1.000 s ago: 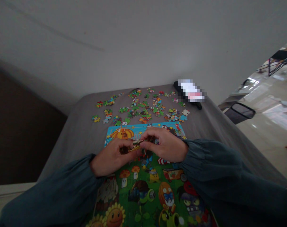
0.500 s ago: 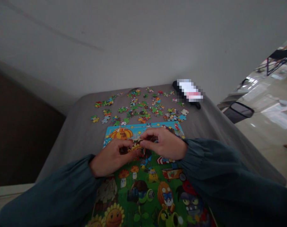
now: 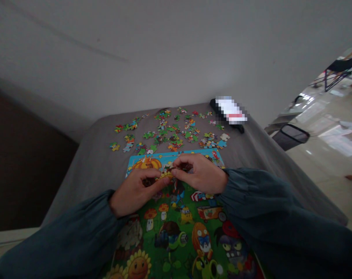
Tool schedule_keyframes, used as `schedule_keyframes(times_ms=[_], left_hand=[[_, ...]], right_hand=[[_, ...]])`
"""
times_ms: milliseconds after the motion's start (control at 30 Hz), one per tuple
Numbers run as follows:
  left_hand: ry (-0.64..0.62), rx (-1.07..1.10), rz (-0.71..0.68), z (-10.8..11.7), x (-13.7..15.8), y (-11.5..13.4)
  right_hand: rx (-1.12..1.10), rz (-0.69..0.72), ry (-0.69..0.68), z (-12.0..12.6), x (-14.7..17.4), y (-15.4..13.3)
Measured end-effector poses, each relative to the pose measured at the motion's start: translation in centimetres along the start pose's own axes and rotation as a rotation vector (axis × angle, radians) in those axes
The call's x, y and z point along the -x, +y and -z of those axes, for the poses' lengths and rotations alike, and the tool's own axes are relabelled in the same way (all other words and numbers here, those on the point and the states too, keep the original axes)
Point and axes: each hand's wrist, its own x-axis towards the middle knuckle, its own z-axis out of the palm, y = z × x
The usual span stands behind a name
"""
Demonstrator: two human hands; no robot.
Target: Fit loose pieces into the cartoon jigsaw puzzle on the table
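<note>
Over the upper part of a colourful cartoon picture sheet (image 3: 176, 209), my two hands meet close together. My left hand (image 3: 135, 192) is closed in a pinch on puzzle pieces (image 3: 165, 176) with a yellow sunflower-like print. My right hand (image 3: 203, 174) pinches at the right end of these pieces, thumb and forefinger pressed together. The fingers hide part of them, so I cannot tell how they are joined. Sunflowers, mushrooms and other characters are printed on the sheet below my hands.
Loose jigsaw pieces (image 3: 190, 133) lie scattered on the grey cloth (image 3: 97, 155) beyond the sheet. A phone (image 3: 230, 110) with a blurred bright screen rests on a dark object at the back right. A pale wall (image 3: 164, 58) rises behind the table.
The view has shifted slightly. My hands stay together over the sheet, and the fingers have moved a little around the sunflower-printed pieces, with the left thumb slightly higher.
</note>
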Motion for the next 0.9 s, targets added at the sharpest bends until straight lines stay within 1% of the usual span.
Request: schedule_keyframes(times_ms=[100, 167, 300, 400, 500, 633, 800, 900], left_hand=[[0.014, 0.002, 0.008, 0.1, 0.0, 0.1], [0.041, 0.001, 0.014, 0.3, 0.1, 0.2], [0.075, 0.02, 0.033, 0.5, 0.2, 0.4], [0.08, 0.011, 0.041, 0.5, 0.3, 0.5], [0.091, 0.002, 0.047, 0.6, 0.2, 0.5], [0.075, 0.031, 0.05, 0.5, 0.2, 0.4], [0.067, -0.005, -0.009, 0.5, 0.3, 0.6], [0.086, -0.06, -0.045, 0.4, 0.3, 0.7]], right_hand=[[-0.06, 0.0, 0.008, 0.0, -0.1, 0.1], [-0.169, -0.03, -0.016, 0.0, -0.2, 0.3], [-0.425, -0.129, -0.117, 0.1, -0.4, 0.9], [-0.503, -0.129, -0.113, 0.2, -0.5, 1.3], [-0.503, -0.092, -0.074, 0.2, -0.5, 1.3], [-0.468, -0.057, -0.006, -0.1, -0.4, 0.8], [-0.359, -0.048, 0.11, -0.5, 0.0, 0.1], [-0.268, 0.021, 0.144, -0.5, 0.2, -0.3]])
